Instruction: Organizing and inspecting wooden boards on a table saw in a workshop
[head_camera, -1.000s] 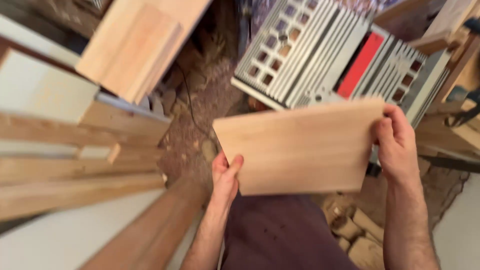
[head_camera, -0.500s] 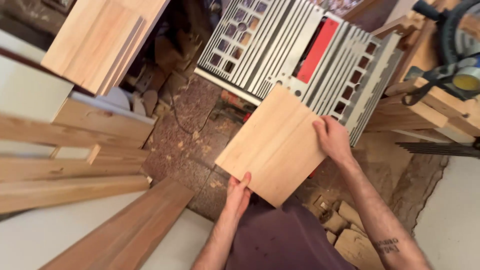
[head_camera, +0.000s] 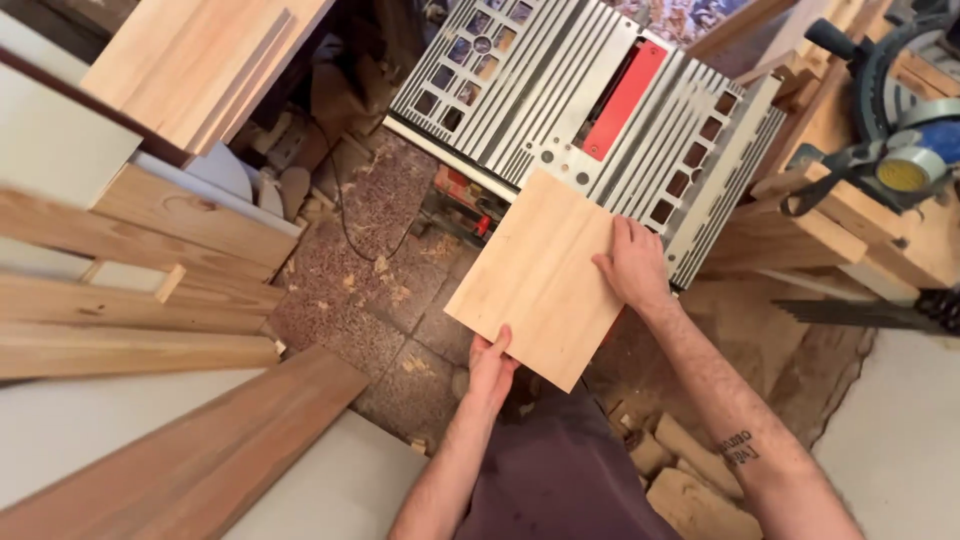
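A: Any bins or boxes with things in them?

B: None that I can make out. The nearest to it is loose: offcuts (head_camera: 690, 480) lie on the floor (head_camera: 380, 300) at 5 o'clock, and boards (head_camera: 130, 300) are stacked at 9 o'clock.

A: How does the panel look?

B: The panel (head_camera: 545, 280) is a pale, square piece of wood, flat and smooth, with fine grain running along its length and a faint glue line across it. It sits turned like a diamond, one corner toward 12 o'clock and one toward 6. Its edges look clean and straight.

A: Where is it?

B: Near the middle of the view, held in the air. Its top corner overlaps the near edge of the saw table (head_camera: 590, 110), a grey ribbed metal top with a red insert; whether it touches the metal I cannot tell. The rest hangs over the tiled, dusty floor.

A: And the hands?

B: The left hand (head_camera: 492, 370) grips the panel's lower edge at 7 o'clock of it, thumb on top and fingers curled under. The right hand (head_camera: 632, 265) is closed on the right edge at 3 o'clock, fingers spread flat on the face. Both are holding the panel.

A: Anything else close by?

B: A mitre saw (head_camera: 900, 120) sits on a wooden bench (head_camera: 860, 230) at 2 o'clock, well apart from the panel.
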